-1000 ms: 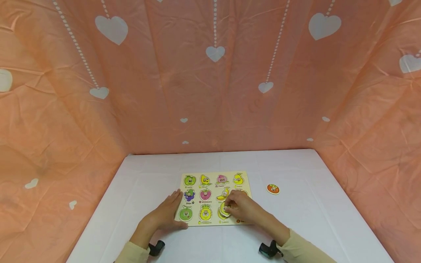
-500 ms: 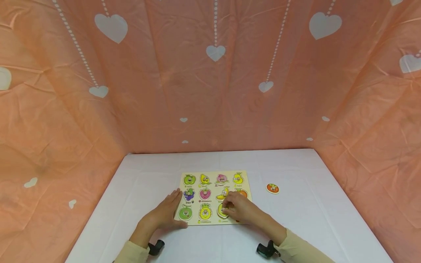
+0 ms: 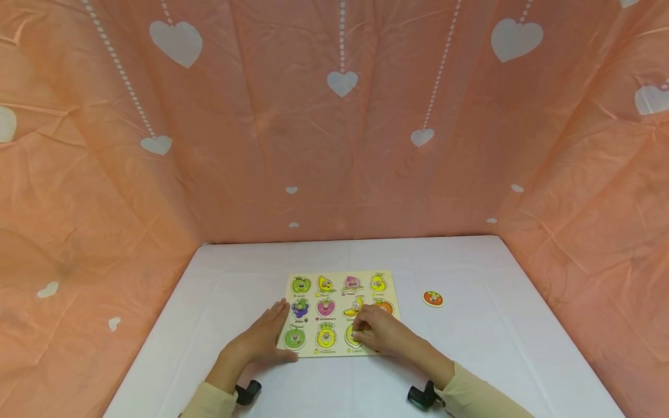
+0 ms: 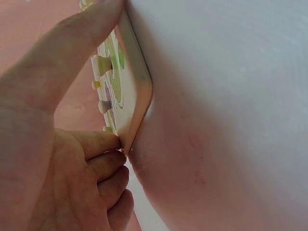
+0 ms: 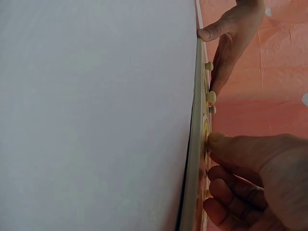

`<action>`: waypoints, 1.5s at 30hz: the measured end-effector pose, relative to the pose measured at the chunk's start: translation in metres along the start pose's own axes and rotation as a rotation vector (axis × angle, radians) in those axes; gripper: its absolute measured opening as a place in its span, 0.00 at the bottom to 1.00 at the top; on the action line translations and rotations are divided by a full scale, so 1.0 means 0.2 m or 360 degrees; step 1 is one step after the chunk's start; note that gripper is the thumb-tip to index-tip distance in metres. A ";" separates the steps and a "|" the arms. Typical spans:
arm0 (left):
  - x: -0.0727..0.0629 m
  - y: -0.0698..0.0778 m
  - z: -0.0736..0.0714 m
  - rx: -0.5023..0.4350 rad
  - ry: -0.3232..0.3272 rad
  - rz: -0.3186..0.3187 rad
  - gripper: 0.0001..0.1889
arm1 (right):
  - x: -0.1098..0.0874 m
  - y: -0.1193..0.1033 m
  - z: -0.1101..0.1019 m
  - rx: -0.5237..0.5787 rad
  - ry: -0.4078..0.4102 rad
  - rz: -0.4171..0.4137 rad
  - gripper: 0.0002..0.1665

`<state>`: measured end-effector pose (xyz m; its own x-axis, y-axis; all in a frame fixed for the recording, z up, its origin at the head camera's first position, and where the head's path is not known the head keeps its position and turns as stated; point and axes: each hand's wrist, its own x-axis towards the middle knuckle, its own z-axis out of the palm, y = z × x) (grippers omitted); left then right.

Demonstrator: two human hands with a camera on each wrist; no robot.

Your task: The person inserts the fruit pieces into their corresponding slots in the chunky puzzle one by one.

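A pale yellow wooden knob puzzle board (image 3: 311, 332) with fruit pieces lies on the table. My right hand (image 3: 384, 331) bends over its lower right, thumb and fingertips pinching the lemon puzzle piece (image 3: 350, 341), which sits at its place in the bottom row. In the right wrist view the thumb (image 5: 226, 143) presses close against the board's face. The board's bottom right corner is hidden under this hand. My left hand (image 3: 261, 334) braces the lower left corner, fingers along the left edge and thumb at the front edge. Beside it sits a round green fruit piece (image 3: 294, 338).
A loose round red-orange puzzle piece (image 3: 433, 299) lies on the white table (image 3: 470, 348), right of the board. Orange cloth (image 3: 355, 174) with white hearts stands behind and on both sides. A black wrist camera (image 3: 424, 396) hangs under the right wrist.
The lemon piece, tilted and offset a second ago, now lies flatter in line with its place. My right hand has shifted slightly left. The left hand stays put.
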<state>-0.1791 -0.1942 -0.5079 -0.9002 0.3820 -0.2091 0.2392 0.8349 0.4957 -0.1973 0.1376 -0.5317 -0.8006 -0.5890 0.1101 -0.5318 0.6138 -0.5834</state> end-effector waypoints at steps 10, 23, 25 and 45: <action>0.01 -0.01 0.01 0.0003 -0.0003 0.0007 0.67 | 0.00 -0.01 0.00 -0.0017 -0.0019 0.0028 0.06; 0.02 -0.01 0.01 0.0027 -0.0001 -0.0027 0.66 | 0.01 0.01 0.01 -0.0007 -0.0022 0.0016 0.06; 0.02 -0.01 0.01 0.0033 -0.0006 -0.0037 0.66 | 0.01 0.01 0.01 -0.0006 -0.0025 0.0012 0.07; 0.02 -0.03 0.02 0.0014 -0.0009 -0.0048 0.67 | -0.03 0.01 -0.03 0.0049 -0.0018 0.0052 0.07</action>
<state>-0.1819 -0.1955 -0.5155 -0.9050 0.3590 -0.2283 0.2154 0.8494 0.4818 -0.1951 0.1461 -0.5290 -0.8142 -0.5748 0.0815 -0.4965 0.6167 -0.6109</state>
